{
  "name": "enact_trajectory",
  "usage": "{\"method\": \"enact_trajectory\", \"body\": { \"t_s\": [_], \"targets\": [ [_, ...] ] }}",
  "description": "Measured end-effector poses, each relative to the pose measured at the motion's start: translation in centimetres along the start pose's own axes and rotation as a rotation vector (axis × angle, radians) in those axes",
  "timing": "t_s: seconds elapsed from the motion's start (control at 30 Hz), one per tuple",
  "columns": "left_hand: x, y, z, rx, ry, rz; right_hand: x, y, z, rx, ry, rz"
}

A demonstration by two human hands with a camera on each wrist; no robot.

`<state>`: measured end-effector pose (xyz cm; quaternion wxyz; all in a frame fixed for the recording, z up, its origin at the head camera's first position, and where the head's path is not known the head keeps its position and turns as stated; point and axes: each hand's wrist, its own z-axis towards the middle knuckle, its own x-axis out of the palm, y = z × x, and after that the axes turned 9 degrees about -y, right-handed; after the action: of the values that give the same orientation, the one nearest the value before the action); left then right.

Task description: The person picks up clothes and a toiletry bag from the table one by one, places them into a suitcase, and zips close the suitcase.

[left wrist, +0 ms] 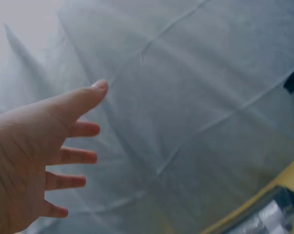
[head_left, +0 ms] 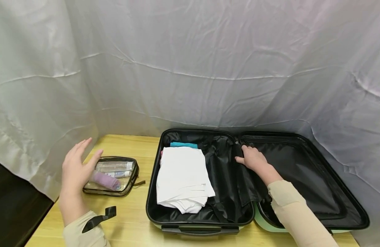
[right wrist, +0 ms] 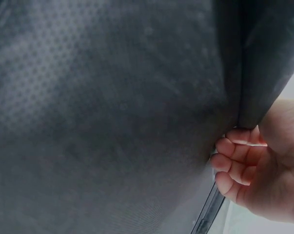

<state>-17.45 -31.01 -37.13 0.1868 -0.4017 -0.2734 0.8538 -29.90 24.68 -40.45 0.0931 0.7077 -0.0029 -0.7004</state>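
My right hand (head_left: 254, 159) grips the edge of a black fabric divider (head_left: 246, 187) along the middle of an open suitcase (head_left: 200, 224). In the right wrist view, the curled fingers (right wrist: 227, 163) hold the cloth's edge, and the dark panel fills most of the picture. Over at the left, my left hand (head_left: 75, 171) is raised with fingers spread and nothing in it. It is beside a clear toiletry bag (head_left: 125, 188) with black trim, overlapping its left side in the head view. Inside the bag show a purple rolled item (head_left: 106, 180) and tubes.
Folded white clothes (head_left: 183, 175) lie in the suitcase's left half, with a blue item (head_left: 183, 145) behind them. The black-lined right half (head_left: 304, 171) lies opened out to the right. A wooden table (head_left: 128, 219) carries everything, and grey curtains (head_left: 190, 85) hang around it.
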Motion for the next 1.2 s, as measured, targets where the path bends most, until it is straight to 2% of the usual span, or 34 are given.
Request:
{"method": "enact_trajectory", "body": {
  "t_s": [0.13,0.23,0.47,0.57,0.73,0.93,1.2],
  "targets": [
    [0.4,1.9,0.0,-0.038,-0.018,0.002,-0.1,0.1,0.0,0.004,0.0,0.001],
    [0.8,3.5,-0.1,-0.079,-0.005,0.024,-0.1,0.2,-0.1,0.005,-0.003,0.003],
    [1.9,6.8,-0.9,-0.225,0.041,0.07,0.2,0.2,0.0,0.007,-0.012,-0.001],
    [2.6,7.8,-1.3,-0.257,0.039,0.059,0.2,0.2,-0.1,0.008,-0.01,0.0],
    [3.7,9.1,-1.9,-0.28,0.032,0.056,0.1,0.1,-0.2,0.005,-0.013,0.005],
    [4.8,10.1,-2.4,-0.324,0.1,0.086,0.0,0.0,-0.1,-0.003,-0.013,-0.003],
    [5.7,11.3,-2.5,-0.326,0.159,0.132,0.2,-0.1,0.0,0.0,-0.004,0.006]
  ]
}}
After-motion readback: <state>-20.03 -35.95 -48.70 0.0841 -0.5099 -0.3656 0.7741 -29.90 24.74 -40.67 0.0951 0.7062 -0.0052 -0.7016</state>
